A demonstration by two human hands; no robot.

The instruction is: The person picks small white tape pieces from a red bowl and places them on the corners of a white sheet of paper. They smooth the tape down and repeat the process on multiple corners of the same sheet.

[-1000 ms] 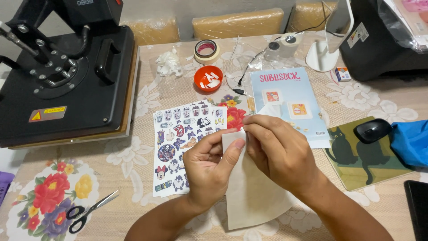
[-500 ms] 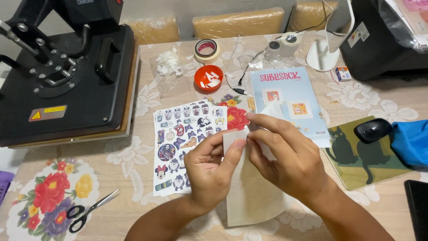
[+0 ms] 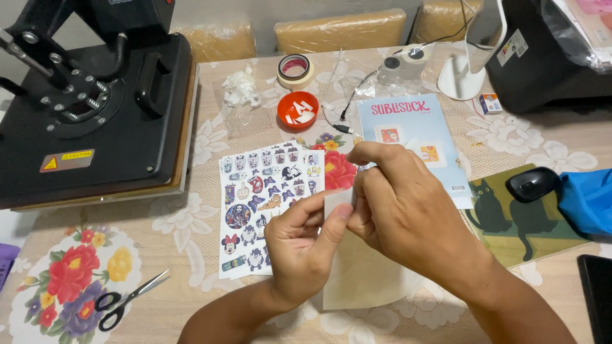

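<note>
Cream paper (image 3: 357,280) is what I hold, a thin pale sheet lying on the flowery tablecloth (image 3: 191,299) right in front of me. My left hand (image 3: 299,245) pinches its top edge with thumb and fingers shut on it. My right hand (image 3: 408,213) is closed on that same top edge, touching my left. Just beside my left hand lies a sticker sheet (image 3: 261,204), and black scissors (image 3: 124,302) rest well apart.

Sheet's (image 3: 357,274) upper edge behind hands

Two bare forearms, left hand (image 3: 299,245), right hand (image 3: 408,210), unsleeved, ringless.
</note>
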